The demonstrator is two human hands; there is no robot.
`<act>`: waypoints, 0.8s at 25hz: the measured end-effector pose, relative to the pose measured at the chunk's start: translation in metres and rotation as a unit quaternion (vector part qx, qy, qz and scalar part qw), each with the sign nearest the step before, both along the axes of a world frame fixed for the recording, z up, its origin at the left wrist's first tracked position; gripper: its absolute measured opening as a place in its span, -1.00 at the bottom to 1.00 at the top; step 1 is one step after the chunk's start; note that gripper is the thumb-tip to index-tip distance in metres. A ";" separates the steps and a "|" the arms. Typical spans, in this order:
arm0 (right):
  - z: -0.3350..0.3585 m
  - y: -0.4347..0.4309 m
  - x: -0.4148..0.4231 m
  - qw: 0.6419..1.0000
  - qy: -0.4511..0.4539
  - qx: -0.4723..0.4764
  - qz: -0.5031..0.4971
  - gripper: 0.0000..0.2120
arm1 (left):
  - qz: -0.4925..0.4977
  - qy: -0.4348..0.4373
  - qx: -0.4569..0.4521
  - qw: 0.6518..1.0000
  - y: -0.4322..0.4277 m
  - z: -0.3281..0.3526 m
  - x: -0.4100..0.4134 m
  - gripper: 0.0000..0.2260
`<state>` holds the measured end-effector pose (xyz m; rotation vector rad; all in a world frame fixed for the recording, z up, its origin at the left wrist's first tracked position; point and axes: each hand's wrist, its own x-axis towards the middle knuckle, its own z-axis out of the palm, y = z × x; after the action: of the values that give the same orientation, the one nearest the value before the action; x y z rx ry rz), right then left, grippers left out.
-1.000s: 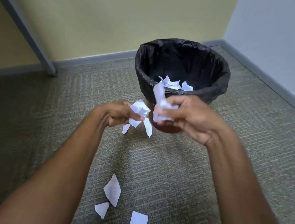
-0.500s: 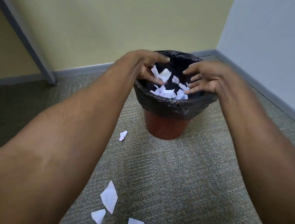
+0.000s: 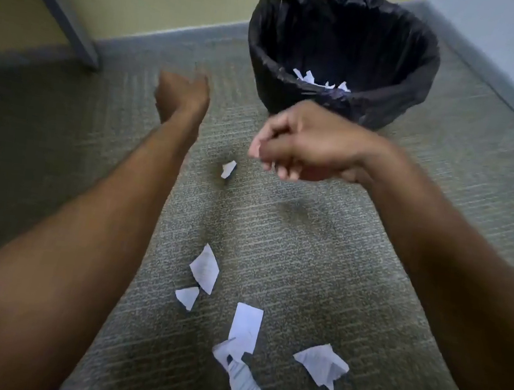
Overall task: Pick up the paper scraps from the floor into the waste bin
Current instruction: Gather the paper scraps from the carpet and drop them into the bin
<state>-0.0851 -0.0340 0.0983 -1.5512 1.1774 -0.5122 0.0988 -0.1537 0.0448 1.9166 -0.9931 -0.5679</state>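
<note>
While left hand (image 3: 182,95) and right hand (image 3: 304,145) hang loosely curled, scraps (image 3: 309,77) line the bin (image 3: 419,85).

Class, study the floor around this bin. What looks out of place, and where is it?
Paper scraps lie on the carpet outside the waste bin: one small scrap just before it, several clustered nearer the camera. They belong inside with the binned scraps.
</note>
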 end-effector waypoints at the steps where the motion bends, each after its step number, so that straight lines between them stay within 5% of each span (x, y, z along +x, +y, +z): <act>1: -0.020 0.007 0.016 0.998 0.037 0.021 0.052 -0.90 | -0.001 -0.020 0.033 0.999 0.009 -0.023 0.015 -0.75; 5: -0.102 0.043 0.060 0.938 0.242 0.032 0.246 -0.73 | -0.224 -0.150 0.186 0.945 0.035 -0.097 0.051 -0.82; 8: -0.152 0.084 0.078 0.860 0.354 -0.070 0.360 -0.45 | -0.366 -0.235 0.239 0.868 0.046 -0.123 0.055 -0.48; 10: -0.181 0.111 0.082 0.837 0.355 -0.149 0.389 -0.23 | -0.411 -0.271 0.224 0.841 0.045 -0.129 0.049 -0.37; 14: -0.218 0.152 0.078 0.819 0.298 -0.277 0.405 0.06 | -0.425 -0.268 0.209 0.839 0.038 -0.132 0.040 -0.28; 17: -0.244 0.179 0.063 0.744 0.312 -0.351 0.475 -0.02 | -0.416 -0.272 0.223 0.839 0.039 -0.136 0.045 -0.28; 20: -0.264 0.189 0.040 0.735 0.294 -0.413 0.450 -0.43 | -0.414 -0.271 0.264 0.828 0.044 -0.145 0.056 -0.27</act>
<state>-0.0450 0.1548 -0.1657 -2.9537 0.4159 0.2111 0.1549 -0.1094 -0.0999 2.1038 -2.2910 -0.8649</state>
